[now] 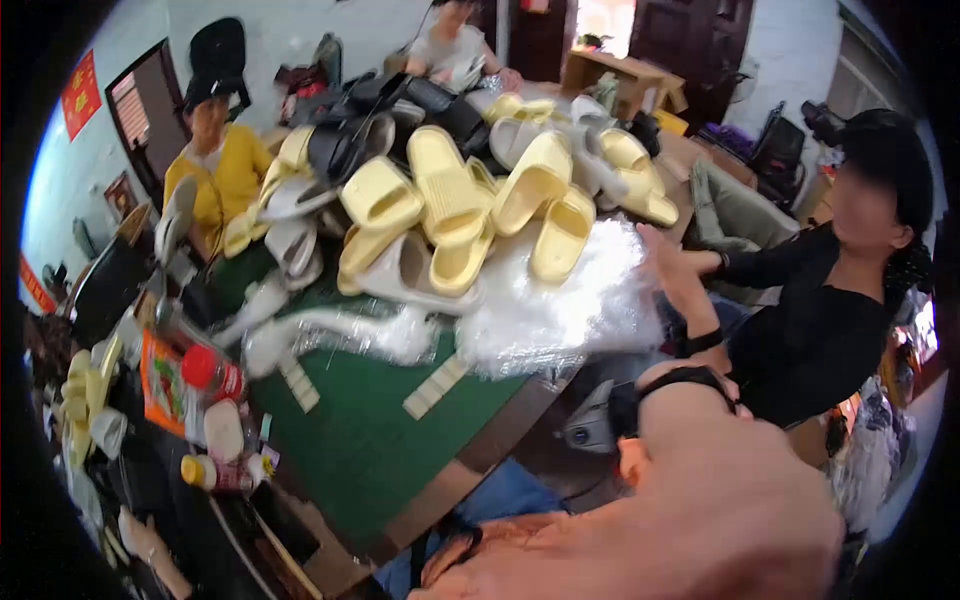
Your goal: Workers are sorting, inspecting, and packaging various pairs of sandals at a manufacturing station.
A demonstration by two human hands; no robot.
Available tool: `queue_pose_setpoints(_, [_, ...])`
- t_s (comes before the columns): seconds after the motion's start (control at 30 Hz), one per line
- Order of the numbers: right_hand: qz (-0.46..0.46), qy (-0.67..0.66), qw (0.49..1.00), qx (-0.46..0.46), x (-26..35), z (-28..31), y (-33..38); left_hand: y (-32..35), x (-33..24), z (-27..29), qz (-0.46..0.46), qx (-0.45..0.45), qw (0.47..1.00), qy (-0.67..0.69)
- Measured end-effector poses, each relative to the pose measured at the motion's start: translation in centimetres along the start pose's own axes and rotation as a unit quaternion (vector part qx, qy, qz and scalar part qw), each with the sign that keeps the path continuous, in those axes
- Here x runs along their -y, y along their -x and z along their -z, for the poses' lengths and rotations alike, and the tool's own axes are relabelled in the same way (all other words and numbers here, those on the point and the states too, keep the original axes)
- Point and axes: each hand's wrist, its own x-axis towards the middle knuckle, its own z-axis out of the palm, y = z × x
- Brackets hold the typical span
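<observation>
Green tabletop point(370, 450) lies open; slipper heap point(455, 190) blocks beyond.

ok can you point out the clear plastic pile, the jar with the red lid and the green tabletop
clear plastic pile point(560, 318): head view, middle of its shiny surface
jar with the red lid point(211, 371): head view, near the lid's edge
green tabletop point(360, 440): head view, bare green surface

Yellow slippers point(447, 190) lie heaped by clear plastic bags point(555, 325) on a green table point(360, 450).
</observation>
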Motion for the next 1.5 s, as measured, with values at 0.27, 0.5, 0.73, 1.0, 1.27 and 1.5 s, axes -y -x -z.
queue_pose_setpoints(0.27, [0.031,-0.046,0.998,0.042,-5.5,-0.1,-0.6,8.7,-2.6,23.4,-0.065,-0.063,0.881,0.464])
queue_pose_setpoints(0.5, [0.081,-0.231,0.965,0.096,-7.2,-12.5,-0.8,15.6,-16.9,31.8,-0.076,0.228,0.572,0.784])
queue_pose_setpoints(0.73, [-0.437,-0.668,0.522,0.302,-9.6,-17.5,6.0,18.7,-27.4,29.7,-0.163,0.413,0.474,0.76])
queue_pose_setpoints(1.0, [-0.486,-0.707,0.491,0.151,-15.8,-17.3,8.8,23.9,-30.5,29.0,0.009,0.54,0.198,0.818])
queue_pose_setpoints(1.27, [-0.317,-0.571,0.735,0.18,-17.0,-19.1,9.5,25.2,-31.1,26.8,0.072,0.682,0.19,0.703])
queue_pose_setpoints(1.5, [-0.349,-0.539,0.752,0.149,-17.7,-19.0,9.4,24.0,-31.6,27.2,0.101,0.686,0.276,0.666])
